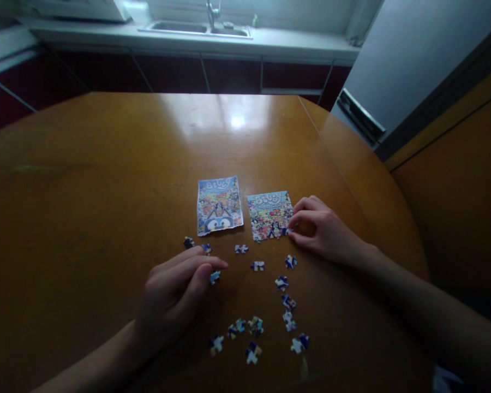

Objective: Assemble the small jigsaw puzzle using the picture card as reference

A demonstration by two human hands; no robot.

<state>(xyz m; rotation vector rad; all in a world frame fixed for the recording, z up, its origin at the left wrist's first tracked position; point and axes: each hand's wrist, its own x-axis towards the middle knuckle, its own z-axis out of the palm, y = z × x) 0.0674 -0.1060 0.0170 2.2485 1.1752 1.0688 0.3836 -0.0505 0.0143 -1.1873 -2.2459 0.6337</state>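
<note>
A partly joined jigsaw puzzle (271, 213) with a crowded colourful picture lies on the table. At its lower right corner, my right hand (323, 226) pinches a small dark blue and white puzzle piece (287, 231) between thumb and fingertips. To the puzzle's left is a creased picture sheet (220, 207) with a similar design. My left hand (175, 292) rests low over the table, fingers stretched out and nothing visibly held. Close to its fingertips are a light blue puzzle piece (215, 277) and a dark puzzle piece (189, 242), partly beside the knuckles.
Several loose puzzle pieces (288, 302) are scattered on the near side of the brown wooden table (106, 164). Beyond the table are a counter with a sink (180, 26) and a tap (213, 13). A pale fridge (417, 60) stands at the far right.
</note>
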